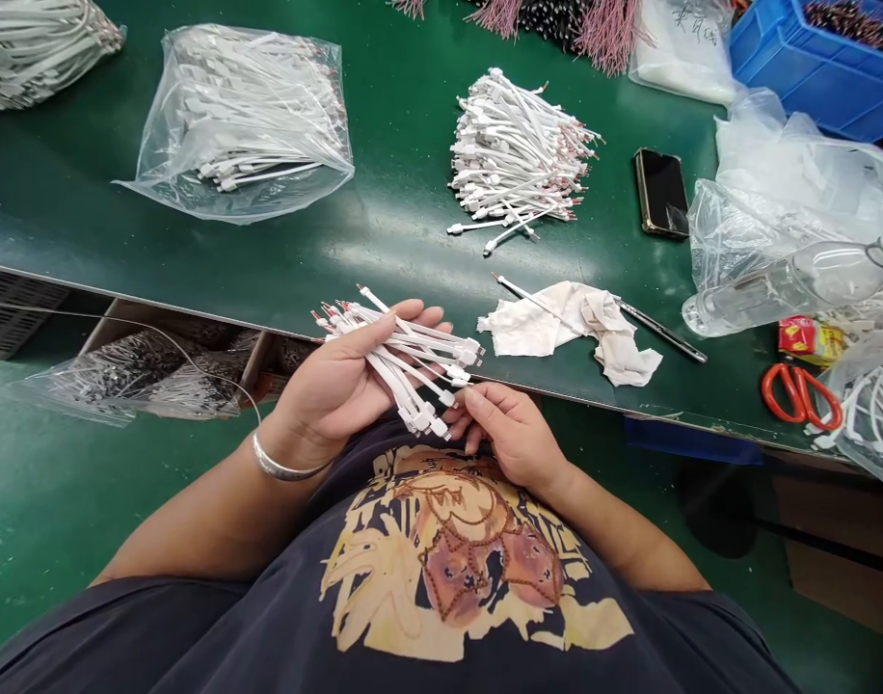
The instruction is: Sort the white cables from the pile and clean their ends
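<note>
Over the near edge of the green bench (384, 260), one bundle of white cables (413, 352) lay crosswise along its long axis, plug ends toward the right grip (510, 434). Left grip (333, 390): clenched around the bundle's middle. Right grip: half-curled, nearer the plugs, fingertips just beside them; any pinch could not be told. Ahead of it, a crumpled cloth rag (568, 333) lay under a slim pointed tool (539, 305). Farther off were a loose pile of cables (514, 159), bagged cables (243, 125) and a phone (662, 193).
</note>
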A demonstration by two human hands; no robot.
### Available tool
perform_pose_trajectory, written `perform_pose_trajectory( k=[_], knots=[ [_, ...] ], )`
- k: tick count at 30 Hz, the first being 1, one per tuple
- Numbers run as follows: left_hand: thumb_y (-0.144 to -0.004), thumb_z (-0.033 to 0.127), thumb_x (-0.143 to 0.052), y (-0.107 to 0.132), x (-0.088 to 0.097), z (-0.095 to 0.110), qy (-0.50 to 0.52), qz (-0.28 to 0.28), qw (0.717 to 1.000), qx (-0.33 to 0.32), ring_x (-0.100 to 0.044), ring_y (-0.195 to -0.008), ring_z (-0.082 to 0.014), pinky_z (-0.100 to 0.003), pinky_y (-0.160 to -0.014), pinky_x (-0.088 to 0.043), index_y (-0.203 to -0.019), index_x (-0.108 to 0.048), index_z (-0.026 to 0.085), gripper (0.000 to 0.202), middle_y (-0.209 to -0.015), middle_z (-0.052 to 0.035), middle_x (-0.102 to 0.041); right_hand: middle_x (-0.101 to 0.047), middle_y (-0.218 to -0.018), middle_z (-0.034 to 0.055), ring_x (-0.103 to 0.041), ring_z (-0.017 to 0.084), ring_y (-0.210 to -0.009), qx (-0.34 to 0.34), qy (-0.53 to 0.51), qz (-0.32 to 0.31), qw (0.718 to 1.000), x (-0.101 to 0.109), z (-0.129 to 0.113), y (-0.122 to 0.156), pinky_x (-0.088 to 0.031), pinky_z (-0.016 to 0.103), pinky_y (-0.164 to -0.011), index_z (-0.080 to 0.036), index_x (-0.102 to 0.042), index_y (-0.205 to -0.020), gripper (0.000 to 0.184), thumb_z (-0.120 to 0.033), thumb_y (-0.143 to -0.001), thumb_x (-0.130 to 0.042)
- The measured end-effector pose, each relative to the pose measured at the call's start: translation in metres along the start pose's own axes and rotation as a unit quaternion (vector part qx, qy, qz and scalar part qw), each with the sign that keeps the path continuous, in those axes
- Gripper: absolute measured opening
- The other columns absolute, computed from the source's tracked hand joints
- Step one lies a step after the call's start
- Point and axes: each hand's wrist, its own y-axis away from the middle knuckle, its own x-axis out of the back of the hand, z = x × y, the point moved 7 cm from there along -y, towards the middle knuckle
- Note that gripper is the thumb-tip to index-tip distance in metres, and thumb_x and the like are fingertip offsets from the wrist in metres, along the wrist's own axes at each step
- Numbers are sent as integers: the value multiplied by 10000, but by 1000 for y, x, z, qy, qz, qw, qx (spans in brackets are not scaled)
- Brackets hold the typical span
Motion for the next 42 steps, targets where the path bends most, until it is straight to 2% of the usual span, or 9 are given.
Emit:
perform_pose_trajectory(
  k=[5,12,20,28,32,36,42],
  knots=[
    [-884,158,-457,-2,4,0,6,20,1000,-5,-613,-1060,-230,-477,-984,-454,-972,-650,140,213,-1108,-99,-665,-674,-857,52,-620,115,-695,0,-24,-3,1000,-1,1,-2,-482,167,-461,-176,-651,-929,285,-432,-820,-594],
    [-884,155,-460,-1,5,-3,16,23,1000,6,-604,-1083,-229,-474,-983,-458,-980,-647,145,210,-1110,-98,-668,-664,-710,26,-613,100,-607,21,5,2,1000,-2,-5,-4,-471,177,-474,-170,-698,-820,269,-407,-839,-574],
    [-868,151,-483,0,5,-3,21,24,999,7,-586,-1119,-233,-475,-1004,-441,-1006,-645,150,214,-1125,-97,-665,-666,-711,36,-618,115,-626,21,30,-5,999,-4,-7,-1,-473,199,-500,-164,-710,-838,302,-427,-835,-561],
    [-882,174,-475,0,6,-2,-3,20,1000,9,-604,-1088,-229,-463,-964,-477,-990,-658,160,213,-1162,-85,-651,-649,-715,31,-593,103,-617,0,83,-50,995,-9,-9,0,-471,192,-509,-157,-684,-836,311,-440,-835,-557],
    [-885,176,-469,2,6,-2,3,29,999,18,-609,-1079,-227,-459,-956,-486,-978,-660,157,213,-1162,-90,-651,-657,-804,52,-611,114,-662,17,69,-21,997,-2,-14,-3,-491,192,-504,-152,-656,-856,363,-495,-838,-538],
    [-880,167,-471,2,5,-2,2,32,999,19,-612,-1073,-233,-475,-957,-483,-968,-662,156,211,-1150,-90,-656,-643,-799,56,-625,118,-648,34,16,19,999,6,-22,-7,-508,197,-491,-151,-639,-907,445,-560,-854,-470],
    [-880,166,-472,2,4,0,-9,19,1000,17,-610,-1079,-240,-465,-949,-494,-1016,-655,152,229,-1183,-104,-642,-628,-755,33,-620,108,-606,22,3,15,1000,4,-25,-13,-513,189,-466,-149,-620,-862,413,-546,-837,-510]
  ],
)
